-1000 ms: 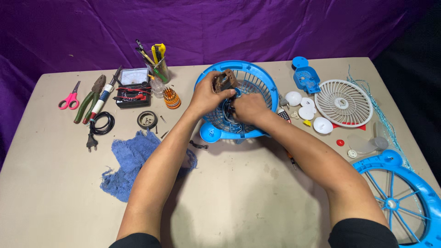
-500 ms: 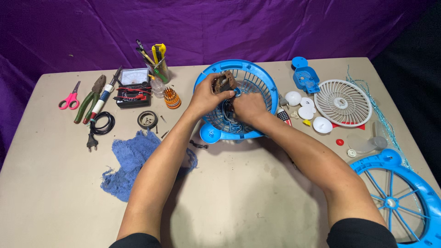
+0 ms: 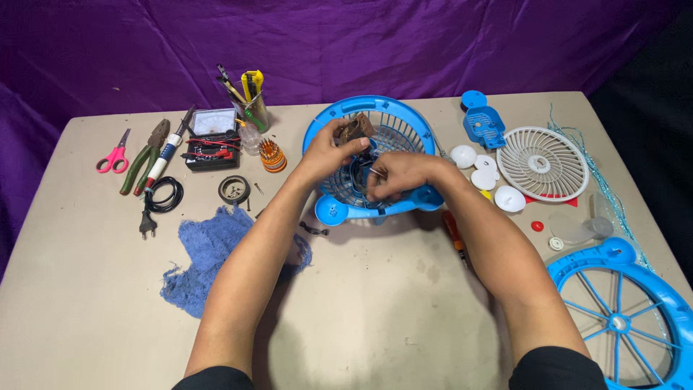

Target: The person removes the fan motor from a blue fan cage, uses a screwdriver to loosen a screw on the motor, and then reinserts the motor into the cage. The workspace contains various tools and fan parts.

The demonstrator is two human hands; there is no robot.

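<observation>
Tilting blue fan housing (image 3: 404, 130), both hands inside

The right hand (image 3: 395, 175) has slid a little lower inside the blue fan housing (image 3: 375, 155), and the left hand (image 3: 328, 148) has tipped the brown part (image 3: 355, 128) slightly more upright; both shifts are slight.

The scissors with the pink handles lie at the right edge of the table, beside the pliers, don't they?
Not quite: the head view shows the pink-handled scissors at the left edge of the table, not the right. They do lie beside the pliers.
</observation>
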